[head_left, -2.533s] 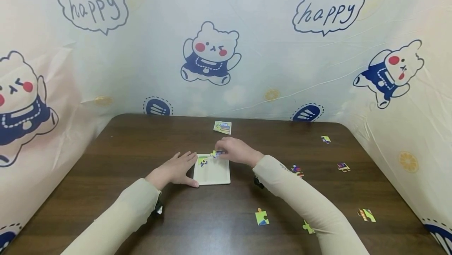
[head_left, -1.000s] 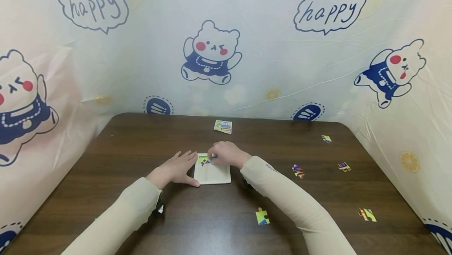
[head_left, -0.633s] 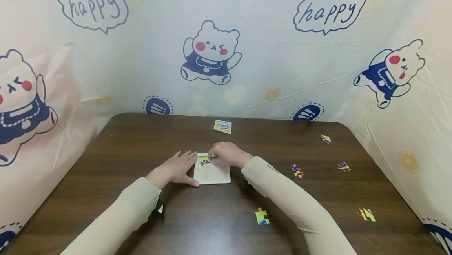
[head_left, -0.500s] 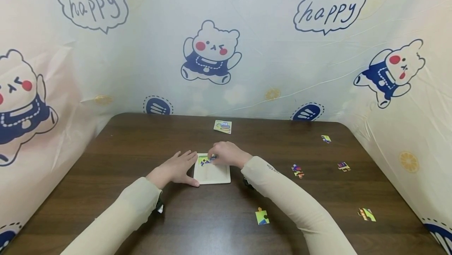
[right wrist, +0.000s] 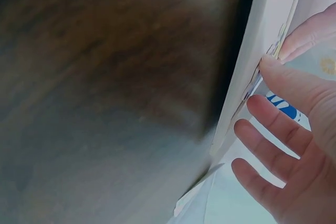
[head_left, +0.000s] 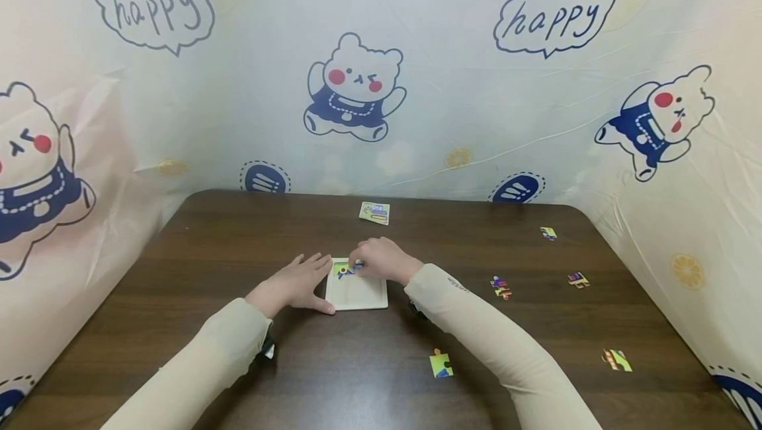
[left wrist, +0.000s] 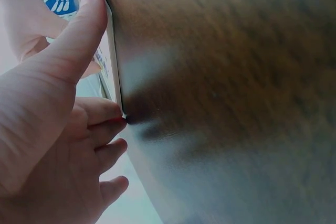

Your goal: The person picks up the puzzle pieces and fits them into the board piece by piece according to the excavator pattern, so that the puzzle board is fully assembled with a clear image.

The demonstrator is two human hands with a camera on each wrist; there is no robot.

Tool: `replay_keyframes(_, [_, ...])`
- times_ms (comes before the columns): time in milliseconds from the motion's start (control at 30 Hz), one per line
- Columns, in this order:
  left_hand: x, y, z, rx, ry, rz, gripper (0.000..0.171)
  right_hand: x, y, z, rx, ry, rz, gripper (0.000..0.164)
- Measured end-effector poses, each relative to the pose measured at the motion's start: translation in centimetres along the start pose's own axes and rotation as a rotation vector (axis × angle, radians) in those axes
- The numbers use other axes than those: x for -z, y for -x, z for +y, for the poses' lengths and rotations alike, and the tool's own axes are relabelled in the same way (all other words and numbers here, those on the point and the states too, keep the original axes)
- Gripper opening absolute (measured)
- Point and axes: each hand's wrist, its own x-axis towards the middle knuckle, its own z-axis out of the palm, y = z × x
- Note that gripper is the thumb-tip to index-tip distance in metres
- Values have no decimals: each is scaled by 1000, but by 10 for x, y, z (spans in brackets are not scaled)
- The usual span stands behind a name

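In the head view, a white puzzle tray point(head_left: 357, 296) lies on the dark wooden table. Flat against its left side is my left hand point(head_left: 292, 286), fingers spread, with the thumb at the near left corner. A green puzzle piece with blue and yellow print point(head_left: 342, 271) sits in the tray's far left corner. Just right of it, my right hand point(head_left: 383, 260) pinches another puzzle piece point(head_left: 360, 263) between thumb and index finger, low in the tray; the hand hides most of that piece. In the right wrist view, the other three fingers point(right wrist: 265, 174) stay extended off the tray.
A picture card point(head_left: 374, 213) lies beyond the tray. Loose puzzle pieces lie to the right: a green one point(head_left: 441, 364) near the front, a red and purple one point(head_left: 500, 288), a purple one point(head_left: 577, 279), one near the right edge point(head_left: 618, 360) and one farther back point(head_left: 548, 233).
My right hand has moved left and lower into the tray with its puzzle piece, beside the corner piece. It holds nearly still over the last second. The left hand has stayed put.
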Motion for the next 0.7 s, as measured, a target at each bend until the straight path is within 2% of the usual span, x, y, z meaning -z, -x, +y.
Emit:
replay_keyframes(167, [0,-1,0,3,2,2,100,0,1,2,-29,-38,-15,21])
replay_keyframes(333, [-2,-1,-1,8,4,-5,101,11,6,14,-88,-133,-14,29])
replay_keyframes(500, [-3,-1,-1,8,1,3,102,34,23,41,-153,-205,83,33])
replay_keyframes(700, [-4,-1,-1,2,-7,9,102,54,57,83,-308,-299,182,38])
